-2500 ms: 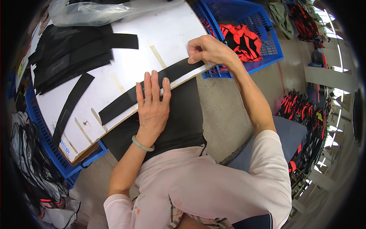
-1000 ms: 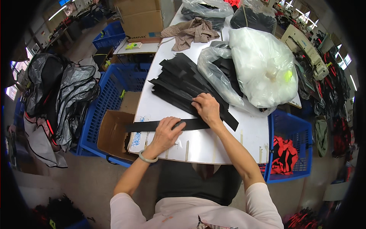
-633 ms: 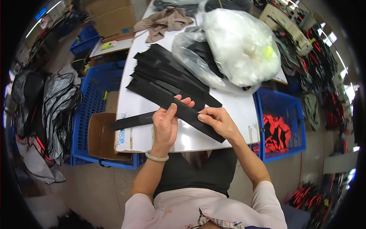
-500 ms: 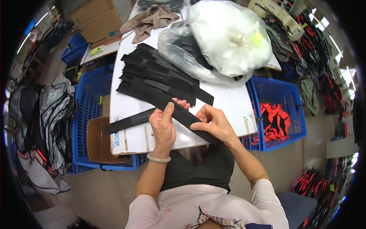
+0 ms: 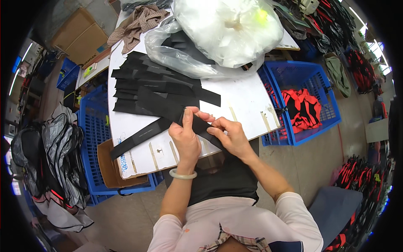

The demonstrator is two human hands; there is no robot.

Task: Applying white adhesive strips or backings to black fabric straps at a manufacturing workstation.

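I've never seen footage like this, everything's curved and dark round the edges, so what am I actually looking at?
There's no machine here, just a person's two bare hands. The pictures come from a wide fisheye camera worn on the head, looking down, which is why straight edges bend. The left hand and right hand both grip a long black fabric strip. On the white tabletop lie a pile of similar black strips, a puffy translucent plastic bag and a crumpled brown checked cloth.
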